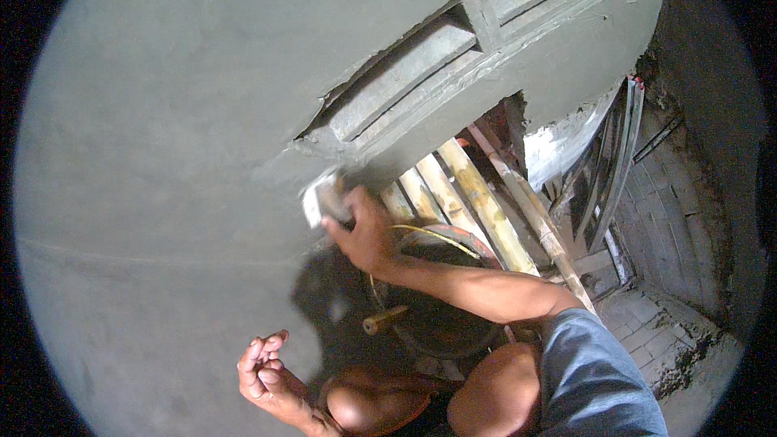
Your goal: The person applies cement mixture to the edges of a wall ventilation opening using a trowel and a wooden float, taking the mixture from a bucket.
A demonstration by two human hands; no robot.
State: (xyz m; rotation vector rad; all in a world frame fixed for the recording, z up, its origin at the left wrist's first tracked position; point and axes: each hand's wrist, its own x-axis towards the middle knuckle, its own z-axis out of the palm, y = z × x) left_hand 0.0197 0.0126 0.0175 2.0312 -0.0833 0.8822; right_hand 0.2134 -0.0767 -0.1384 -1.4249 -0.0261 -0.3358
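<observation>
My right hand [368,235] is closed round a pale, sponge-like block [312,201], blurred by motion. The block is against the grey plastered wall [162,137], just below the left end of a long recess [413,77] in the plaster. My left hand [263,372] is raised near my knee, its fingers loosely curled and apart, with nothing visible in it. Beneath my right forearm is a dark round tub [441,320], partly hidden by the arm. A short yellowish wooden handle [385,320] sticks out at the tub.
Bamboo poles and pale slats [486,206] lie beyond my right forearm. A yellow cord [437,235] loops by the tub. Dark bent pipes [622,154] stand at the right, near a blockwork surface [672,235]. My bare knees [495,392] are at the lower edge.
</observation>
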